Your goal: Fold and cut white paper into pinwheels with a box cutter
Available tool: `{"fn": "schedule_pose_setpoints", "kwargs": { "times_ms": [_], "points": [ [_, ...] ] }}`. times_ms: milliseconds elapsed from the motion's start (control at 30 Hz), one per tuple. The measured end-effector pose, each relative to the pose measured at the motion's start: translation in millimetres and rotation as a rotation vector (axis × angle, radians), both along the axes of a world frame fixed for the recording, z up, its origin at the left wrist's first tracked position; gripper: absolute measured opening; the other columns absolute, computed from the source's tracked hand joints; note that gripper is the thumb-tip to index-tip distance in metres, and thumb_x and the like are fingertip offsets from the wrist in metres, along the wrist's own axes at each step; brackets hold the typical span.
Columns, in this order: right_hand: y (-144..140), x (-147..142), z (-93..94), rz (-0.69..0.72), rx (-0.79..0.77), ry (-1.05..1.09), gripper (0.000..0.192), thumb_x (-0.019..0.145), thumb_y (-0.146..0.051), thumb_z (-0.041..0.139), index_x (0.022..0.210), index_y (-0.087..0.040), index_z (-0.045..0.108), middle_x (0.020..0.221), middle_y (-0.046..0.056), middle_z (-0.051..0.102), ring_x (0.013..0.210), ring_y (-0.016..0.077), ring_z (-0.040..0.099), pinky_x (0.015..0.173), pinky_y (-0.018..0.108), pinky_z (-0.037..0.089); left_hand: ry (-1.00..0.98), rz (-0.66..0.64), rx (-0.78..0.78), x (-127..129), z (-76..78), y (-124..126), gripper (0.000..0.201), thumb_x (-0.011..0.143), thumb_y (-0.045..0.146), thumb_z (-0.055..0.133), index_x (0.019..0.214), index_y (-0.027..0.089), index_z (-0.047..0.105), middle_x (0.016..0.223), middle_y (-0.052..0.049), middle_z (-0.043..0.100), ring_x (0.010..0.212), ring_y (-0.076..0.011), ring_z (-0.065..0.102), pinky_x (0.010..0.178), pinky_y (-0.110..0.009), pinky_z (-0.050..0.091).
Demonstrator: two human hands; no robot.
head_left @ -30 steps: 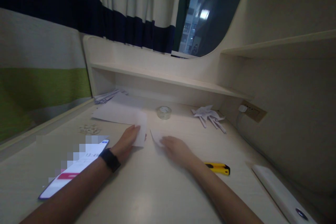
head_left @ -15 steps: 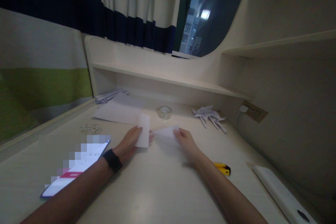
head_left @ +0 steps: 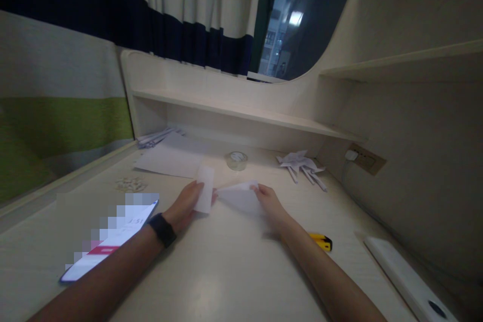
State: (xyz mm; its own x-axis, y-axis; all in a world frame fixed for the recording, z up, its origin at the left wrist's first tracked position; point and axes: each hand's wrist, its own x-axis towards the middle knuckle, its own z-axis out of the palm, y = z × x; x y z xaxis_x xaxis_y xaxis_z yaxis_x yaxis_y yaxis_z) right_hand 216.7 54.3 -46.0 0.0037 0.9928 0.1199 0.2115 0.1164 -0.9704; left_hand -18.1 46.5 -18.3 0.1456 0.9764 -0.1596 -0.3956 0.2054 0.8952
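**Two hands, two paper pieces on a pale built-in surface**

The surface [head_left: 226, 271] is light wood, set into an alcove with a low shelf [head_left: 241, 110] at the back and a taller shelf unit on the right. Behind hangs a striped curtain [head_left: 181, 15] in white, green and navy, with a window [head_left: 287, 20] showing a dim building outside. On the surface lie a large paper sheet [head_left: 169, 158], a roll of clear tape [head_left: 236, 160], folded paper shapes [head_left: 300, 165], small scraps [head_left: 130, 184], a lit phone [head_left: 113, 239], a yellow utility knife [head_left: 320, 242] and a white bar [head_left: 407, 282] at the right edge.

The left hand [head_left: 184, 206], with a dark wristband, grips a narrow paper strip [head_left: 205, 188] with its fingers closed on it, holding it upright. The right hand [head_left: 269, 204] pinches the far corner of a folded paper piece [head_left: 238, 196], just beside the strip.

Against half a second ago, both hands have scarcely moved; the folded piece now sags lower towards the surface.
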Motion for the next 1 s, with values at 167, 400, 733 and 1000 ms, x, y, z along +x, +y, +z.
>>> {"fn": "schedule_pose_setpoints", "kwargs": {
  "times_ms": [167, 400, 733, 1000],
  "points": [
    [0, 2, 2.3, 0.012, -0.027, 0.037, 0.045, 0.069, -0.061, 0.058, 0.072, -0.016, 0.056, 0.058, -0.003, 0.049, 0.052, 0.0111, 0.042, 0.047, 0.021, 0.029, 0.205, -0.025, 0.148, -3, -2.2, 3, 0.022, 0.066, 0.024, 0.07, 0.081, 0.012, 0.059, 0.073, -0.007, 0.066, 0.061, -0.0171, 0.063, 0.056, -0.027, 0.049],
    [-3, 1, 5.4, 0.059, -0.048, 0.053, 0.04, 0.072, -0.056, 0.058, 0.075, -0.016, 0.058, 0.06, -0.003, 0.051, 0.052, 0.0108, 0.043, 0.047, 0.021, 0.029, 0.847, 0.168, 0.431, -14, -10.4, 16, 0.028, 0.052, 0.021, 0.075, 0.078, 0.016, 0.067, 0.073, -0.006, 0.066, 0.071, -0.0261, 0.059, 0.057, -0.028, 0.038],
    [-4, 7, 14.4, 0.104, -0.061, 0.021, 0.042, 0.072, -0.058, 0.059, 0.076, -0.016, 0.061, 0.057, -0.004, 0.052, 0.05, 0.0098, 0.042, 0.045, 0.02, 0.027, 1.051, 0.028, 0.42, -19, -2.3, 21, 0.033, 0.054, 0.022, 0.068, 0.085, 0.011, 0.067, 0.083, -0.01, 0.069, 0.074, -0.0269, 0.061, 0.059, -0.029, 0.04],
    [-11, 12, 17.5, 0.18, -0.048, -0.048, 0.04, 0.076, -0.055, 0.056, 0.079, -0.016, 0.065, 0.058, -0.002, 0.059, 0.049, 0.0117, 0.048, 0.045, 0.021, 0.032, 0.857, -0.324, 0.452, -33, 14.1, 16, 0.03, 0.059, 0.025, 0.066, 0.086, 0.01, 0.066, 0.077, -0.007, 0.069, 0.064, -0.0208, 0.06, 0.055, -0.027, 0.042]
  ]
}}
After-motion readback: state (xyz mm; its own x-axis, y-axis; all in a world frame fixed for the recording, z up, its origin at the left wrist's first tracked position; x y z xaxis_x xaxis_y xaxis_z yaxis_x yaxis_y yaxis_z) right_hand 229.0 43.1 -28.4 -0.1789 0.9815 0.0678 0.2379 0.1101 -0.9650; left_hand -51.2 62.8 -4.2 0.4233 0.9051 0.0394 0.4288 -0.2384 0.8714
